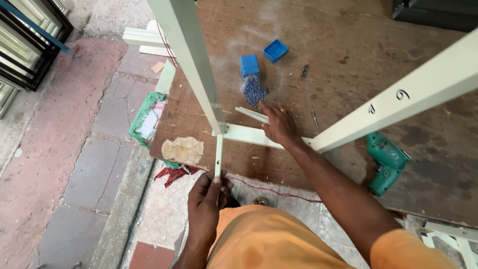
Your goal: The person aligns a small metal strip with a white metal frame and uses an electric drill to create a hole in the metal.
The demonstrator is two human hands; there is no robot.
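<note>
The left hand (208, 195) pinches a short cream strip (218, 155) upright at the table's edge. The right hand (279, 124) (arm stretched forward) reaches, fingers loosely spread, toward the screw pile (254, 90).

Blue box (249, 65): small, square, open, on the board (348, 45) near its left edge, screws (254, 90) spilling toward me. Blue lid (275, 50): square, just beside it, farther from me. Green-and-white bag (147, 118): crumpled, against the board's left edge.

Worn plywood bench (318, 30), paved floor (74, 164)
</note>
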